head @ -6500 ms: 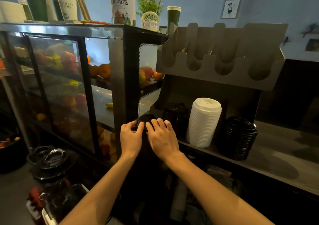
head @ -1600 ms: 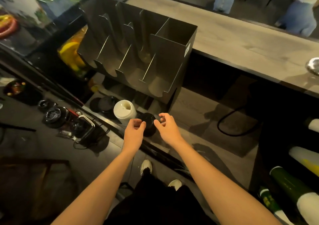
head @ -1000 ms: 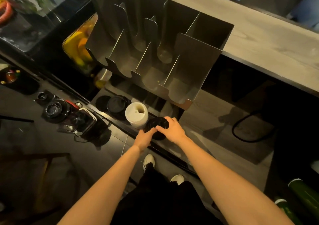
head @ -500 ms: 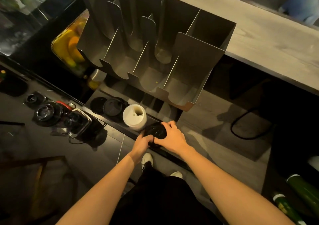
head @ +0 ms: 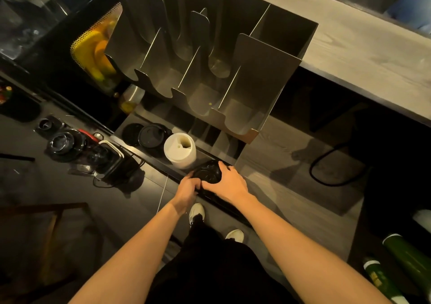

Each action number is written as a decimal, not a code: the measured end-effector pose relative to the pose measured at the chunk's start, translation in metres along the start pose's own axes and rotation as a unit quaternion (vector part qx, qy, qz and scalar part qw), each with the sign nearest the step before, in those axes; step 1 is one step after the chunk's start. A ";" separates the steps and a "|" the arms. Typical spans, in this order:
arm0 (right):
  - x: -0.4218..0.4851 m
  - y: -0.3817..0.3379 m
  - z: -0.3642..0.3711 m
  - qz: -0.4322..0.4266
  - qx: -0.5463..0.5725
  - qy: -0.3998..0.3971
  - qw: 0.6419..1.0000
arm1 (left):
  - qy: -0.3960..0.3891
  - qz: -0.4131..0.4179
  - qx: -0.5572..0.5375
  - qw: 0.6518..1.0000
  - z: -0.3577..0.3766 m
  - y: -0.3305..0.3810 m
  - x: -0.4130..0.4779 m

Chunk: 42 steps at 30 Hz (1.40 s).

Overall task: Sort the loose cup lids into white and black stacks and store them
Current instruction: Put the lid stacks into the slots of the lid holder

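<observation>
A stack of black lids (head: 208,172) stands on the low shelf under the steel organizer. My left hand (head: 188,187) grips its near left side and my right hand (head: 227,183) curls over its right side and top. Just to its left stands a tall stack of white lids (head: 180,150). Farther left sit another stack of black lids (head: 151,137) and a further dark lid (head: 130,134) beside it.
The steel divided organizer (head: 233,70) hangs over the shelf, its slots bare. A grey wooden counter (head: 349,47) runs behind it. Blenders (head: 70,145) stand on the floor at left. A black cable (head: 326,168) lies on the shelf at right. Green cup stacks (head: 396,268) lie lower right.
Both hands closed in from either side of the black lid stack and now hold it. The stack has stayed next to the white lids.
</observation>
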State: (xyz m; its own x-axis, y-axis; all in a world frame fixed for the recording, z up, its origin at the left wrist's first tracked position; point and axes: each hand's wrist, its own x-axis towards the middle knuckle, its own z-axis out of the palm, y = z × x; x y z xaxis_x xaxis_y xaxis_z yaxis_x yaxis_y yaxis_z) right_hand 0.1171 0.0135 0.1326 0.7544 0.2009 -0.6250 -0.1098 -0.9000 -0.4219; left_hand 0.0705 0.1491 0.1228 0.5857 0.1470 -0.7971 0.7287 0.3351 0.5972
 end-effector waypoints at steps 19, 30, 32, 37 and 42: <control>-0.043 -0.001 -0.066 -0.069 0.226 -0.028 0.971 | -0.080 0.109 -0.049 0.990 0.001 0.028 -0.050; -0.125 -0.057 -0.167 -0.188 0.062 0.170 0.965 | -0.192 0.246 -0.139 0.940 0.026 0.097 -0.116; -0.130 -0.062 -0.187 -0.205 0.051 0.192 0.959 | -0.196 0.259 -0.167 0.931 0.039 0.108 -0.124; -0.124 -0.064 -0.229 -0.207 0.043 0.177 0.961 | -0.150 0.246 -0.228 0.930 0.072 0.128 -0.138; -0.103 -0.064 -0.247 -0.200 0.032 0.119 0.972 | -0.074 0.196 -0.278 0.937 0.095 0.141 -0.147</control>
State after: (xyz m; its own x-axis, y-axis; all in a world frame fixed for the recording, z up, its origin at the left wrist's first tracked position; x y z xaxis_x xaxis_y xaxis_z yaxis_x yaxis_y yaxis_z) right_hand 0.2065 -0.0452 0.3857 0.8727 0.4279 -0.2353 0.1891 -0.7404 -0.6450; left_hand 0.1209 0.0859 0.3325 0.8430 0.2432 -0.4798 0.1730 0.7220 0.6699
